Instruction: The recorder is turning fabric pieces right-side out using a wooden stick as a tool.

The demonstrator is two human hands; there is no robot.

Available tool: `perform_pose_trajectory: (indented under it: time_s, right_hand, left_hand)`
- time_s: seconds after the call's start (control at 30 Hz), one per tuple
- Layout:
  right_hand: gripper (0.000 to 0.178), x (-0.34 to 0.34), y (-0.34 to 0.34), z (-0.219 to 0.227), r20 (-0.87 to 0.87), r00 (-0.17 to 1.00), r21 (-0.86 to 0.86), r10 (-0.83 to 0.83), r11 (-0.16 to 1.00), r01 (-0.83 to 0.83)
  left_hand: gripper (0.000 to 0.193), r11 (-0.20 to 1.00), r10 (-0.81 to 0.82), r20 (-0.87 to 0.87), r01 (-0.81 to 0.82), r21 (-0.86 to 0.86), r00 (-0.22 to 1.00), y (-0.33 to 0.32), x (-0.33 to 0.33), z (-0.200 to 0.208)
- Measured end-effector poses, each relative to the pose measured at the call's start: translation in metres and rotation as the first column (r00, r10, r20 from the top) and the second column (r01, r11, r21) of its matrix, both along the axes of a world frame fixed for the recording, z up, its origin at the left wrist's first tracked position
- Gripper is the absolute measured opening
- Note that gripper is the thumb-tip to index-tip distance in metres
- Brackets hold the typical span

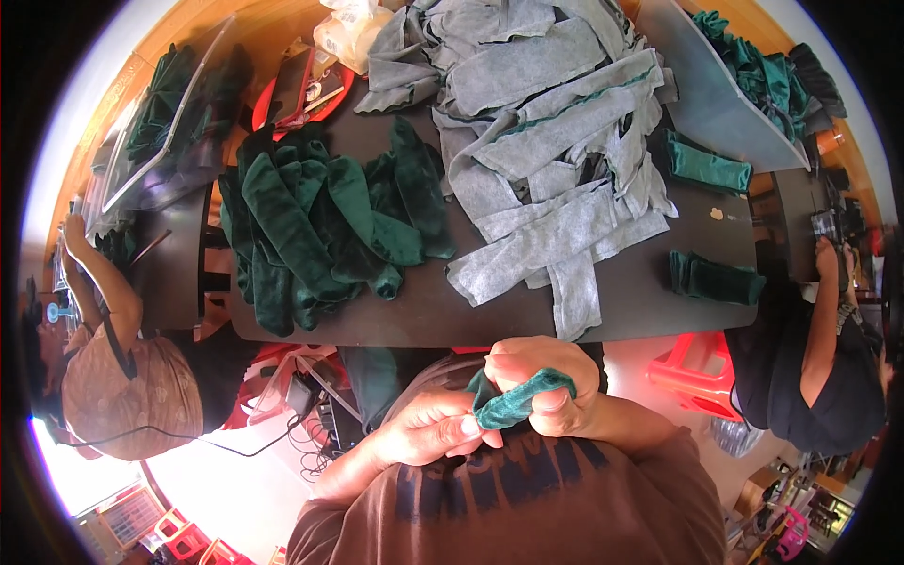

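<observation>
Close to my chest, below the table's near edge, a dark green velvet strip (513,407) is bunched between my two hands. My left hand (435,426) pinches its lower end between thumb and fingers. Curled round the upper end is my right hand (548,379), the velvet looping out past its fingers. Beyond them on the table lies a pile of green velvet pieces (311,221), long and tube-like. To its right is a large heap of grey fabric strips (551,141), a few showing green edges.
Two folded green bundles (708,162) (716,279) lie at the dark table's (405,320) right side. A red tray (339,104) with a phone and a plastic bag (350,33) stand at the back. Clear panels (725,89) divide off co-workers at left (132,386) and right (800,367). A red stool (692,375) stands right.
</observation>
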State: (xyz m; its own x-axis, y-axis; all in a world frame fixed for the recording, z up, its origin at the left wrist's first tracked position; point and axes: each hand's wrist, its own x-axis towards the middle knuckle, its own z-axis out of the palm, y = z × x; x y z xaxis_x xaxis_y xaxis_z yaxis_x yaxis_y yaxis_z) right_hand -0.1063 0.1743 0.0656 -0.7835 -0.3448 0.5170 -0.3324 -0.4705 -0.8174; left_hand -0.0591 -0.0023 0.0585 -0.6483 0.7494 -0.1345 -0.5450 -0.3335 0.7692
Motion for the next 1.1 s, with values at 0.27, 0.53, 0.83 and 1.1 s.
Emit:
perform_pose_trajectory:
  time_s: [0.27, 0.53, 0.83, 1.1]
  right_hand:
    - [0.040, 0.000, 0.001, -0.011, -0.046, 0.999, 0.132, -0.003, 0.991, 0.009]
    - [0.038, -0.006, 0.006, -0.016, -0.141, 0.988, 0.261, 0.064, 0.965, -0.026]
    - [0.038, -0.002, 0.010, 0.001, -0.011, 0.999, 0.240, -0.043, 0.970, 0.044]
    - [0.032, 0.000, 0.002, -0.007, -0.091, 0.996, 0.266, -0.003, 0.964, 0.027]
  left_hand:
    - [0.037, 0.998, -0.001, 0.074, -0.003, 0.058, 0.997, 0.001, 0.002, -0.006]
    - [0.037, 0.996, 0.085, 0.039, -0.085, -0.005, 0.996, 0.000, 0.007, -0.006]
    - [0.035, 0.978, 0.107, -0.102, -0.123, -0.166, 0.989, -0.006, 0.007, -0.007]
    - [0.032, 0.965, 0.235, -0.060, -0.241, -0.105, 0.970, 0.002, 0.016, -0.011]
